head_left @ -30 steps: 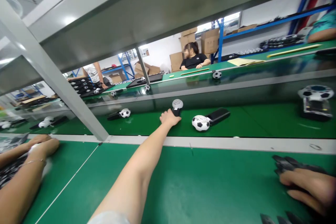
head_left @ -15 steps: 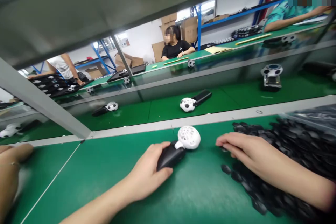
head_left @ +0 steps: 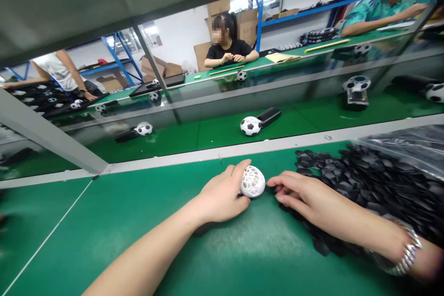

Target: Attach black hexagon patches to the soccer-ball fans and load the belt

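Observation:
My left hand is wrapped over a small handheld fan with a white, slotted ball-shaped head. It grips the head from the left; the fan's black handle is mostly hidden beneath the hand and wrist. Just right of the head, my right hand has its fingers bent and pinched together. Whatever may be between those fingertips is hidden. Under and beyond the right hand spreads a heap of small black flat pieces on the green tabletop.
Behind a grey metal rail runs a green belt carrying several fans with black-and-white football heads, one fan straight ahead. A clear plastic bag lies by the heap. A grey post slants at left. Other people sit or stand across.
My left hand has slid from the fan's black handle up onto its white head. My right hand has moved left from the heap to beside the head. A neighbour's arm at far left has withdrawn.

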The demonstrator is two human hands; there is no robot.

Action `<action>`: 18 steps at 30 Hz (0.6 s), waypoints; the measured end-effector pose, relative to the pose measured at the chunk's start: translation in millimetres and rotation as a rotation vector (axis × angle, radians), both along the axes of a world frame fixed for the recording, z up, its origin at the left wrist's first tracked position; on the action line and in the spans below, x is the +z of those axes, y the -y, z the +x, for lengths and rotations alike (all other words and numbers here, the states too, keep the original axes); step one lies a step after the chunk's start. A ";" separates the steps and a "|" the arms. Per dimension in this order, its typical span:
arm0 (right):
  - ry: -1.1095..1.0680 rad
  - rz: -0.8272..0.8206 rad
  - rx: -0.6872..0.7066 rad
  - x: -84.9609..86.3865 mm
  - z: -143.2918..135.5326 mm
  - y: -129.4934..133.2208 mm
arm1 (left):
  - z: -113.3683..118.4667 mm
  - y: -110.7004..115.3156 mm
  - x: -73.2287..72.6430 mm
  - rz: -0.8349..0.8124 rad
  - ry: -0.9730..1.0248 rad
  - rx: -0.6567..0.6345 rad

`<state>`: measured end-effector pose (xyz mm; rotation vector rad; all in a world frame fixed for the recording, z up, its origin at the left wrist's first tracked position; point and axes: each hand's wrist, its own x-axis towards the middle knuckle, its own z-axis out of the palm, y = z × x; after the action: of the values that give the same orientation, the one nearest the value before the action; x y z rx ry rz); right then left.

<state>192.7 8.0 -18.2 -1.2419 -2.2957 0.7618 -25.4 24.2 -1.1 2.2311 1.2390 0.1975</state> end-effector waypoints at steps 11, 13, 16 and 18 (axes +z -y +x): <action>-0.039 0.380 0.159 8.8 -9.7 10.9 | 4.6 12.7 2.8 0.072 -0.051 0.015; 0.004 0.444 0.208 6.5 -13.0 10.7 | 5.7 13.2 2.7 0.047 -0.023 0.031; 0.026 0.513 0.249 1.9 -16.7 8.5 | 7.0 13.6 2.5 0.044 0.008 0.064; 0.008 0.514 0.223 -0.8 -18.1 7.2 | 7.7 13.4 2.2 0.062 0.020 0.079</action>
<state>174.5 0.8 -19.0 -0.7664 -2.4456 0.2015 -17.7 10.8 1.2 2.2285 1.3278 0.2918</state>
